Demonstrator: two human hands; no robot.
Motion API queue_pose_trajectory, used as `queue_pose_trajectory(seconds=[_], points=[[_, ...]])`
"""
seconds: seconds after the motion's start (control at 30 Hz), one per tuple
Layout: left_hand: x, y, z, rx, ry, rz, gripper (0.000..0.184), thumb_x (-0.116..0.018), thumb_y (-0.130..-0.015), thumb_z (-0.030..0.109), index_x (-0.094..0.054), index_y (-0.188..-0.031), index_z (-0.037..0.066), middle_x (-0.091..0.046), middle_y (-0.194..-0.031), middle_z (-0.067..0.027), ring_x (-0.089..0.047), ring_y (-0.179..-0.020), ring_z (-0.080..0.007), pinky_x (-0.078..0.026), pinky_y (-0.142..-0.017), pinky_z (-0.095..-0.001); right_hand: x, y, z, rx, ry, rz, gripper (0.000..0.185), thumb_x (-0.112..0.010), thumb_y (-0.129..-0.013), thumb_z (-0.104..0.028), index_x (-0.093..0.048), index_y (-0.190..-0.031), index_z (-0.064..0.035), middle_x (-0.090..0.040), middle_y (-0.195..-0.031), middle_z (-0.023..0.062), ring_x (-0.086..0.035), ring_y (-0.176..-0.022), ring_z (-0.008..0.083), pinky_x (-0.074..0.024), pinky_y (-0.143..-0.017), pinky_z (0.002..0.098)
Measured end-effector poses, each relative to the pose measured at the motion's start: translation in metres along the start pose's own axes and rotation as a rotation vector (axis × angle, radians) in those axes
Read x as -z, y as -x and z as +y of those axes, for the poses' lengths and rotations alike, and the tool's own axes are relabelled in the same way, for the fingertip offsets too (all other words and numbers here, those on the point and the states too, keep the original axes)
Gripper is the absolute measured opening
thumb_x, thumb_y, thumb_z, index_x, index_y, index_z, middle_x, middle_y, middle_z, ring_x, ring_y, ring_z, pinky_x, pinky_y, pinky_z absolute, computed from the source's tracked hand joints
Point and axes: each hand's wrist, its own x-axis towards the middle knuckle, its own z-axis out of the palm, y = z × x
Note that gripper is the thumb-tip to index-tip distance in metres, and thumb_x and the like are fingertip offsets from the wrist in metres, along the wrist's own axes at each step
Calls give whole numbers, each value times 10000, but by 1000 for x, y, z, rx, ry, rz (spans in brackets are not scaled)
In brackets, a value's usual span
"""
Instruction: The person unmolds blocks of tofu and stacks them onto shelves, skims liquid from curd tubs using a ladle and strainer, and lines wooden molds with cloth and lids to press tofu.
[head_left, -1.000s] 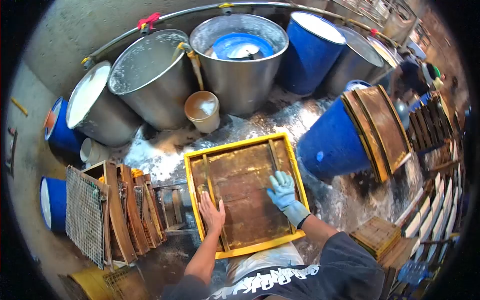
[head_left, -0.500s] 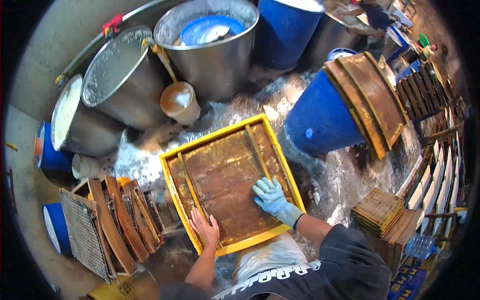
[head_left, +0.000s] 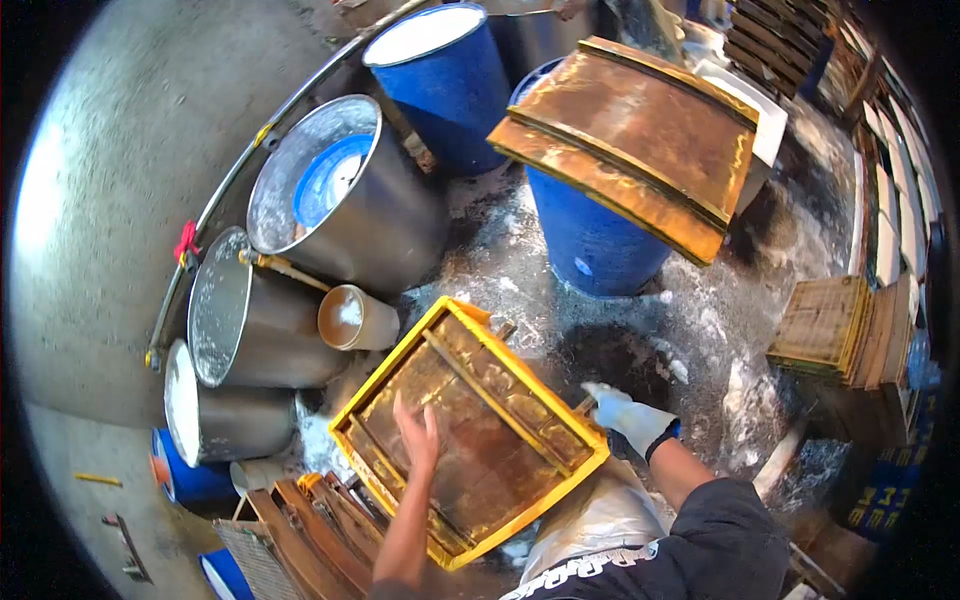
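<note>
A square wooden board (head_left: 460, 420) with battens across it and a thick yellow rim (head_left: 535, 385) lies tilted in front of my body. My bare left hand (head_left: 415, 435) is over the board's left half, fingers apart and holding nothing. Whether it touches the wood I cannot tell. On my right hand (head_left: 630, 415) is a light blue glove. This hand is just off the rim's right side, fingers stretched toward a small dark bar that sticks out there. No grip on that bar is visible.
A blue drum (head_left: 595, 235) carries another battened wooden board (head_left: 640, 130). Steel vats (head_left: 395, 215) and a small beige bucket (head_left: 365, 318) stand at left. Wooden slats (head_left: 320, 525) are at lower left, stacked boards (head_left: 825, 320) at right. White residue marks the wet floor.
My right hand has left the board's face and moved outside the rim. My left hand has shifted up the board. The view has turned right, and the board appears rotated.
</note>
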Motion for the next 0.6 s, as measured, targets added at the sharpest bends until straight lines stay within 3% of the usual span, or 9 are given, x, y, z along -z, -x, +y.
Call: queue_pose_trajectory(seconds=[0.07,0.1,0.17,0.23,0.3,0.37,0.43,0.53,0.6], points=[[-49,-72,29,-464,-266,-41,590,-642,-964,124,-407,-1491,1,-481,-1457,-256,-515,-1313,-393,-410,-1104,-466,-20,-11,46,135,91,-261,790,-742,-808,-230,-423,-1531,-223,-554,-1448,147,-538,-1334,356,-463,-1090,414],[-76,-100,50,-515,-253,-95,511,-641,-967,149,-477,-1429,7,-530,-1413,-234,-521,-1307,-384,-407,-1090,-490,-34,-13,54,278,147,-195,658,-701,-835,-214,-516,-1467,-198,-594,-1401,135,-564,-1302,340,-481,-1066,415],[-138,-144,67,-552,-609,-219,516,-672,-929,296,-544,-1385,91,-583,-1394,-149,-505,-1359,-323,-382,-1106,-493,-94,-43,81,175,-4,-204,504,-643,-859,-170,-619,-1362,-166,-649,-1317,132,-600,-1251,324,-501,-1026,414],[-196,-162,52,-833,-938,-195,501,-631,-934,350,-574,-1387,146,-548,-1461,-142,-523,-1353,-302,-331,-1112,-576,-63,-42,60,233,-11,-193,459,-716,-804,-112,-667,-1260,-129,-672,-1259,202,-644,-1146,411,-520,-980,450],[-250,-181,-6,-632,-1209,-408,410,-617,-926,297,-660,-1295,123,-639,-1359,-154,-611,-1265,-305,-385,-1077,-595,-82,-33,66,151,-203,-120,399,-694,-817,-96,-684,-1216,-112,-695,-1225,179,-661,-1126,374,-520,-966,422],[-267,-179,20,-450,-1274,-550,357,-612,-917,275,-699,-1222,111,-690,-1258,-147,-655,-1196,-302,-443,-1025,-572,-81,-22,80,85,-395,-31,343,-672,-830,-79,-700,-1171,-94,-717,-1190,157,-679,-1106,338,-520,-951,395],[-271,-183,36,-268,-1352,-687,314,-607,-908,254,-738,-1148,99,-740,-1157,-140,-699,-1126,-299,-500,-973,-549,-69,4,81,-55,-1149,-90,362,-577,-850,-10,-684,-1194,-50,-721,-1115,92,-675,-1018,202,-513,-923,340],[-257,-219,33,-262,-1153,-549,291,-599,-914,302,-748,-969,58,-759,-989,-162,-735,-990,-341,-575,-789,-488,-53,40,96,-150,-1264,-111,365,-553,-833,42,-670,-1173,-25,-699,-1078,49,-640,-997,144,-510,-899,298],[-228,-266,25,-296,-578,-374,334,-620,-948,330,-694,-971,5,-732,-952,-189,-744,-852,-302,-592,-734,-502,-56,62,100,-212,-1269,-132,368,-545,-846,42,-652,-1194,-16,-693,-1078,46,-636,-985,140,-512,-890,280]])
